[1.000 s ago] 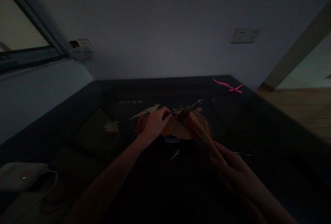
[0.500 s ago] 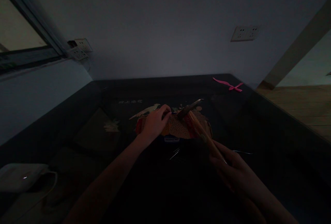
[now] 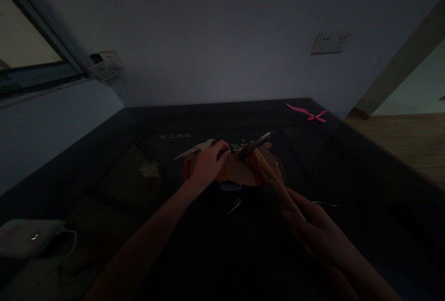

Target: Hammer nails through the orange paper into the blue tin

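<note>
My right hand (image 3: 309, 220) is wrapped around the wooden handle of a hammer (image 3: 274, 178). The dark metal head of that hammer lies low over a brown speckled piece (image 3: 241, 171) with red and orange patches, and whether they touch I cannot tell. That piece rests on the dark tabletop, its material unclear in the dim light. My left hand (image 3: 210, 162) lies across its left part, thumb and forefinger curled together near its far edge. Whatever those fingers pinch is hidden or too small to make out.
A pink ribbon (image 3: 314, 117) lies at the table's far right corner. At the near left sits a white device (image 3: 29, 238) with a cable. Sockets (image 3: 330, 43) are on the wall behind. Thin shiny strips (image 3: 235, 206) show on the dark table (image 3: 215, 115).
</note>
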`<state>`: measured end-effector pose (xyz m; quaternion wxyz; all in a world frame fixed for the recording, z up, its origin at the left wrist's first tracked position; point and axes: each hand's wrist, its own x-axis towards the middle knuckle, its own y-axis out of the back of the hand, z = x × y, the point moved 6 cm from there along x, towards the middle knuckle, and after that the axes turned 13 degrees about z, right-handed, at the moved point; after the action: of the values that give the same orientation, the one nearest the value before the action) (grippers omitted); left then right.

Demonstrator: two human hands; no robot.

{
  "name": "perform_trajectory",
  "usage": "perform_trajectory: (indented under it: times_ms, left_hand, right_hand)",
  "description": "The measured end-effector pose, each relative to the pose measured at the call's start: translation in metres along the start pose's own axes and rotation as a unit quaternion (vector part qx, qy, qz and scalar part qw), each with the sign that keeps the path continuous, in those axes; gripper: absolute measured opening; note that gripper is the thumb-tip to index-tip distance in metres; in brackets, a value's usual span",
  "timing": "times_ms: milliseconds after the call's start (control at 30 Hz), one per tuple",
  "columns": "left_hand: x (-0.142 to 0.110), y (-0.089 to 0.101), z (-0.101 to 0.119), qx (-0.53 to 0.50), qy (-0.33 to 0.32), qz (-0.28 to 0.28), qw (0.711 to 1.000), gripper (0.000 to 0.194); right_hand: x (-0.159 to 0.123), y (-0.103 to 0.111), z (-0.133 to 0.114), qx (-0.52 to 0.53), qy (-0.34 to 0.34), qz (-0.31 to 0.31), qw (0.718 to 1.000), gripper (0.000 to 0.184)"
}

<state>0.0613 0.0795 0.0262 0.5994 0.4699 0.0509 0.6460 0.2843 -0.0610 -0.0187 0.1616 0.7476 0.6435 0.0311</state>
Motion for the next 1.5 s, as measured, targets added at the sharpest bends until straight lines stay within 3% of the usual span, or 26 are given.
perform_trajectory:
  times_ms: [433, 667, 933, 1367, 1500]
  left_hand:
    - [0.000, 0.001, 0.003, 0.012, -0.003, -0.009, 1.000, 0.004]
    - [0.000, -0.003, -0.002, 0.029, -0.009, -0.010, 0.999, 0.005]
    - [0.000, -0.003, -0.003, 0.047, -0.011, -0.015, 0.999, 0.006]
    - [-0.002, -0.004, -0.007, 0.041, 0.023, -0.015, 0.999, 0.006]
    - [-0.002, -0.005, -0.010, 0.069, 0.037, -0.018, 0.997, 0.010]
  right_hand:
    - [0.000, 0.002, -0.002, 0.001, 0.022, 0.016, 1.000, 0.057]
    - [0.000, -0.002, 0.001, -0.006, -0.010, -0.004, 1.000, 0.063]
    - [0.001, -0.002, -0.004, -0.015, 0.010, -0.010, 1.000, 0.062]
    - [0.005, -0.001, -0.070, -0.087, 0.146, -0.023, 0.985, 0.055]
    - [0.005, -0.003, -0.080, -0.127, 0.158, -0.031, 0.979, 0.051]
